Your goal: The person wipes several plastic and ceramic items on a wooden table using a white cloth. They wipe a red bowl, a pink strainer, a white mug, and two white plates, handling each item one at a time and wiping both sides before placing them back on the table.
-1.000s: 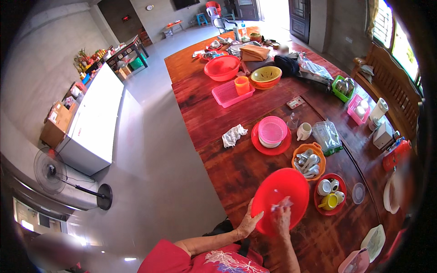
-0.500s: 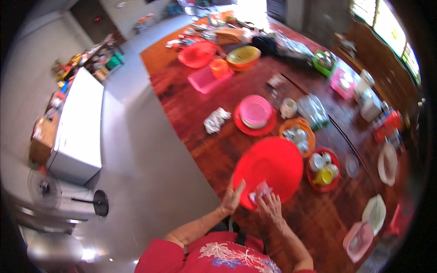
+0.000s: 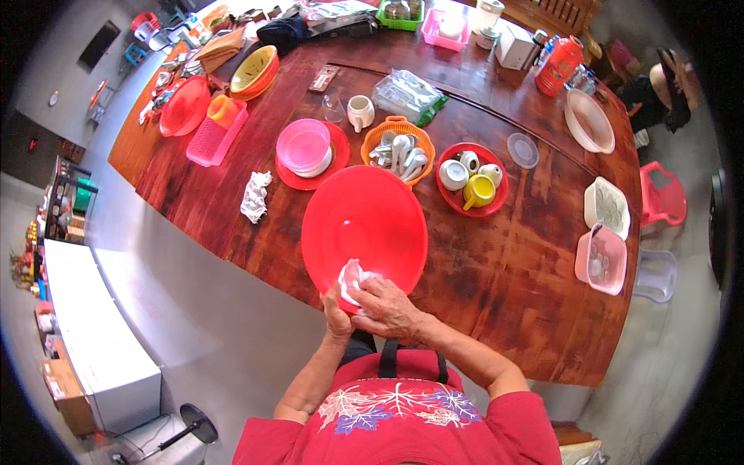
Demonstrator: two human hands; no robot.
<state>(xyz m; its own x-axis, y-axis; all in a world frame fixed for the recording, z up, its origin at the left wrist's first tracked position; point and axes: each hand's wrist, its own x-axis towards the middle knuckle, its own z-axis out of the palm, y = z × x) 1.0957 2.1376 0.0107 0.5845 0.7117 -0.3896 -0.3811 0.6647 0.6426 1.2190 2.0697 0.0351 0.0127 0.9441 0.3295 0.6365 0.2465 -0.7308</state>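
two hands work at one large red dish, which is held in front of the person's body, over the near edge of the table; whether its underside touches the wood cannot be told. the left hand has its grip closed on the dish's lower left rim. the right hand has its fingers bent around a bunched cloth, white with a pinkish tint, which lies against the inside of the dish near the lower rim. the two hands are close together.

just beyond the dish stands an orange basket with pale spoons in it. to its left, a pink bowl sits on white crockery on a red plate. to the right, a red tray bears a yellow cup and small white cups. a crumpled white rag lies near the table's left edge. a cream mug stands behind the basket, and a pink tub stands near the right edge.
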